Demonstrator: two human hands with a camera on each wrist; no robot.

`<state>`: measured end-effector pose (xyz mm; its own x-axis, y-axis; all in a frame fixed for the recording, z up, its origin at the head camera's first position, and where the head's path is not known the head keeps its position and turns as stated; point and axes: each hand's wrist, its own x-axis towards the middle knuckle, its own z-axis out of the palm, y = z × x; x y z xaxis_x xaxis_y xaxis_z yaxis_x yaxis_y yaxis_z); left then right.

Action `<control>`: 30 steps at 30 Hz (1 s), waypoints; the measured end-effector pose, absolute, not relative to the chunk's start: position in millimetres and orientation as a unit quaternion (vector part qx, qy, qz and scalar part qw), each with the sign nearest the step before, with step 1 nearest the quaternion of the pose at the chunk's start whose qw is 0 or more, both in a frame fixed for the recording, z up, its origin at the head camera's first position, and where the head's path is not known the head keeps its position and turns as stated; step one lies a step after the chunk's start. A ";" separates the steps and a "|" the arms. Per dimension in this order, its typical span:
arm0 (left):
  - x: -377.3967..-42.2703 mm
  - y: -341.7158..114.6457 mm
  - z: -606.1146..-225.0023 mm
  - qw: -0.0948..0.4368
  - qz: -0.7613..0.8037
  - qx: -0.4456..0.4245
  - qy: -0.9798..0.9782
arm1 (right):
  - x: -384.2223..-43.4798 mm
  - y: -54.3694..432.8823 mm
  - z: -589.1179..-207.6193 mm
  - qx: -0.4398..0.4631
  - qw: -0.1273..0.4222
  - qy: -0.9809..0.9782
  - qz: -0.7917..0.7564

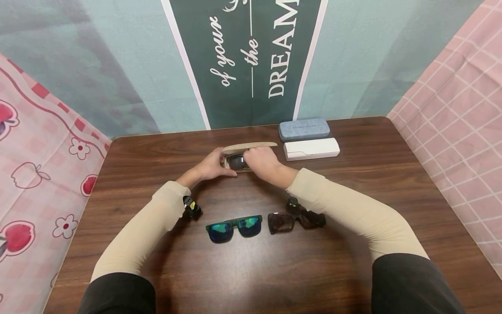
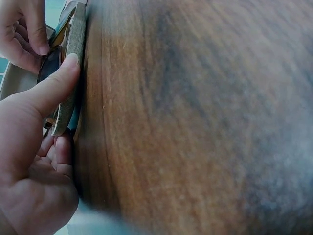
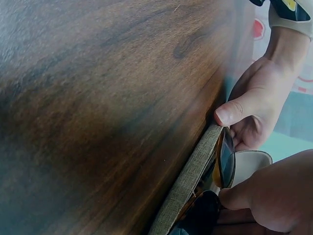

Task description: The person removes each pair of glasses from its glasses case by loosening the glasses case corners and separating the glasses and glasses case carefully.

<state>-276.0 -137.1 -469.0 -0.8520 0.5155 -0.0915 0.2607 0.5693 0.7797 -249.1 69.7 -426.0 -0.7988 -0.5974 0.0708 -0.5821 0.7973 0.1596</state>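
Observation:
An eyeglass case (image 1: 249, 147) in beige woven cloth lies open towards the back of the table, its lid raised on the far side. A pair of dark-lensed sunglasses (image 1: 237, 162) sits inside it. My left hand (image 1: 209, 166) grips the case's left end; the left wrist view shows the thumb on the front wall (image 2: 73, 44) and fingers beneath. My right hand (image 1: 266, 163) reaches over the case and pinches the sunglasses near the bridge, between the two lenses (image 3: 226, 159) seen in the right wrist view. That hand covers the right lens in the head view.
Green-framed sunglasses with mirrored lenses (image 1: 235, 228) lie nearer the front. Brown-tinted sunglasses (image 1: 281, 222) are beside them, partly under the right forearm. A blue case (image 1: 304, 129) and a white case (image 1: 311, 148) stand back right. Cloth hangings (image 1: 251, 104) border the table.

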 end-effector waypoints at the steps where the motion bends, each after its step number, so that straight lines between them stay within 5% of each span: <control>1: -275.6 -137.1 -468.7 0.157 0.407 0.222 0.872 | -249.3 69.5 -426.1 0.311 0.059 -0.946 -0.064; 15: -275.0 -137.8 -470.3 0.151 0.410 0.234 0.868 | -249.7 68.3 -423.9 0.312 0.048 -0.947 -0.059; 30: -275.7 -135.9 -470.7 0.138 0.395 0.223 0.881 | -247.3 72.3 -423.4 0.343 0.097 -0.932 -0.070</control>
